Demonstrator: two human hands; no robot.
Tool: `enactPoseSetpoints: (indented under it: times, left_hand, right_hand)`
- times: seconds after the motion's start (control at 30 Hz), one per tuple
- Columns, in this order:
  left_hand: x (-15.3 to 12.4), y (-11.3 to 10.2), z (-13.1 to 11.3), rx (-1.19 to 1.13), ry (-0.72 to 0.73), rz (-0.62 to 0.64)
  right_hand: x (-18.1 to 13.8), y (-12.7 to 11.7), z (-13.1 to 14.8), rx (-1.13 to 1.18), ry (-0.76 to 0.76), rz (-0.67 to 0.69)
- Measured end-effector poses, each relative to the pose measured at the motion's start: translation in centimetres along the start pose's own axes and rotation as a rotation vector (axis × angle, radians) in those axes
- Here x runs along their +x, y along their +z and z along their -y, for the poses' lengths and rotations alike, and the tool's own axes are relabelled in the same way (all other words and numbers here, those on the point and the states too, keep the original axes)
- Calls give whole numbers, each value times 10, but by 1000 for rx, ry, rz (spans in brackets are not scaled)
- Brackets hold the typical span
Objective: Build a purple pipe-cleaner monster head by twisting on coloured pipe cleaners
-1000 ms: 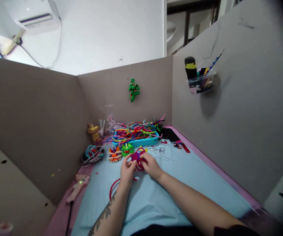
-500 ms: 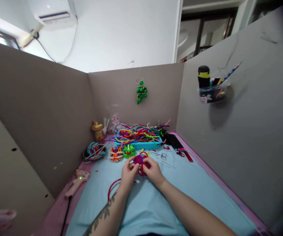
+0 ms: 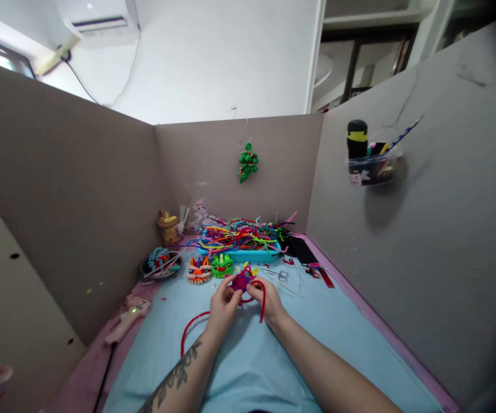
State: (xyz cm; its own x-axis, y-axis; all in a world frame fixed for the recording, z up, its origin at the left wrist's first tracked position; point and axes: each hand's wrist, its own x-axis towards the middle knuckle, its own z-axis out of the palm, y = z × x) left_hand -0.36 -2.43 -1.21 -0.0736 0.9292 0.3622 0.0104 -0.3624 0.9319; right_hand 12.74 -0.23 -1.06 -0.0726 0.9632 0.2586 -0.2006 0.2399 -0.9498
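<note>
Both hands meet over a small purple pipe-cleaner figure [image 3: 241, 281] at the middle of the light blue mat [image 3: 317, 338]. My left hand [image 3: 222, 310] pinches the figure's left side with closed fingers. My right hand [image 3: 267, 301] is closed on a red pipe cleaner [image 3: 264, 301] that loops from the figure down over its fingers. Another red pipe cleaner [image 3: 190, 330] lies curved on the mat beside my left wrist.
A blue tray [image 3: 241, 252] heaped with coloured pipe cleaners stands at the back, with an orange figure [image 3: 199, 269] and a green figure [image 3: 223, 265] before it. Scissors [image 3: 277, 275] lie right of the hands. A glue gun [image 3: 124, 318] lies left. Cardboard walls enclose three sides.
The red pipe cleaner has been pulled out of its coil into a longer loop hanging over my right hand. Both hands stay on the purple figure; the view shifted slightly.
</note>
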Motion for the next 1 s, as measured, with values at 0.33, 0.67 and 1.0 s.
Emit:
enactPoseSetpoints:
  times: [0.33, 0.67, 1.0]
  left_hand:
    - [-1, 0, 0, -31, -6, -11]
    - [2, -4, 4, 13, 22, -14]
    - [4, -7, 7, 46, 29, -23]
  right_hand:
    - [2, -1, -5, 8, -1, -3]
    - [2, 2, -2, 23, 46, -15]
    - [0, 1, 1, 33, 28, 16]
